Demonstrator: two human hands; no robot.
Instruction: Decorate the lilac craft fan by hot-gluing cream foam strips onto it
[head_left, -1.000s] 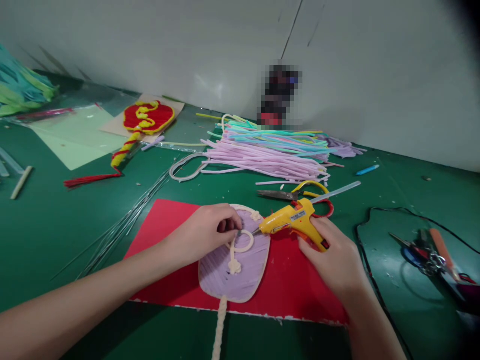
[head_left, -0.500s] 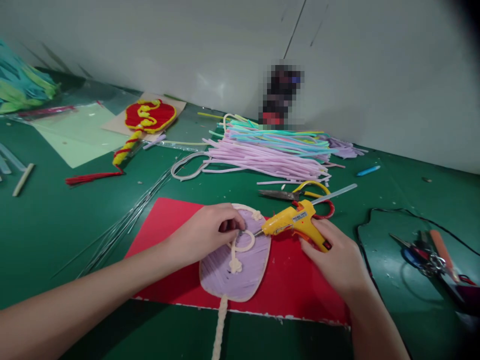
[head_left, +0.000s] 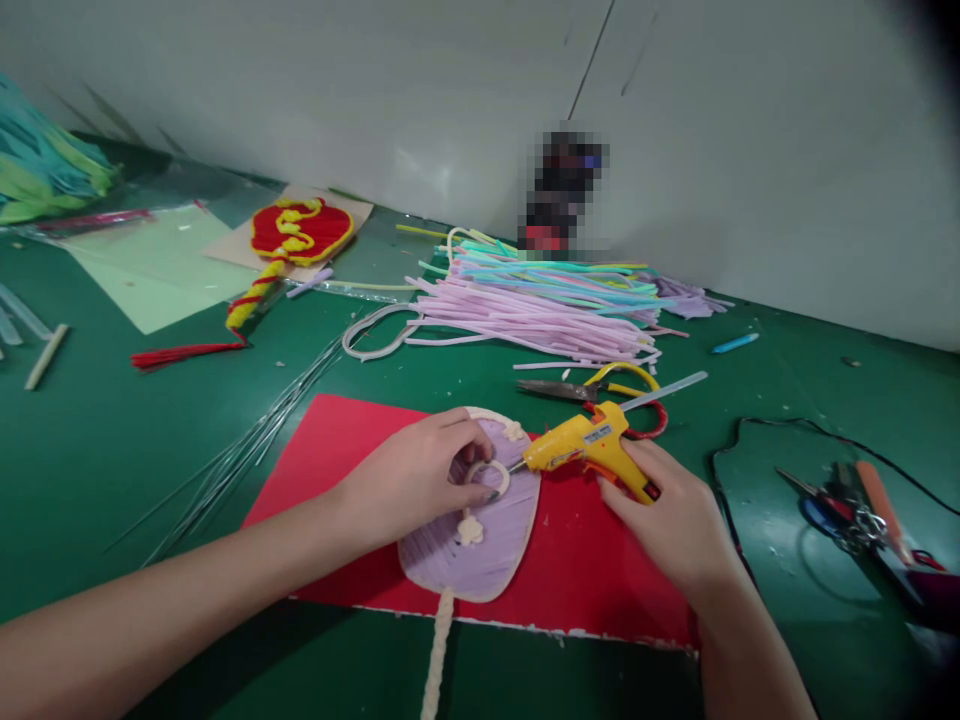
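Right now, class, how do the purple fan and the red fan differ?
The purple fan is rimmed in cream, the red fan in yellow.
The purple fan's handle looks cream; the red fan's handle is yellow wound with red.
The purple fan's face lies on a red board, the red fan's on tan card.
Both have contrasting rims.

- Lilac fan [head_left: 499, 555]: far left part hidden under the left hand [head_left: 420, 468].
- Braided handle [head_left: 439, 645]: cut off by the near edge.
- Yellow glue gun [head_left: 574, 443]: label print too small to read; its grip hides some fingers of the right hand [head_left: 667, 505].
- Scissors [head_left: 555, 389]: red handle partly behind the glue gun.
- Object by the far wall [head_left: 562, 190]: pixelated, unrecognisable.
- Teal bundle [head_left: 45, 150], far left: cut off by the left edge.
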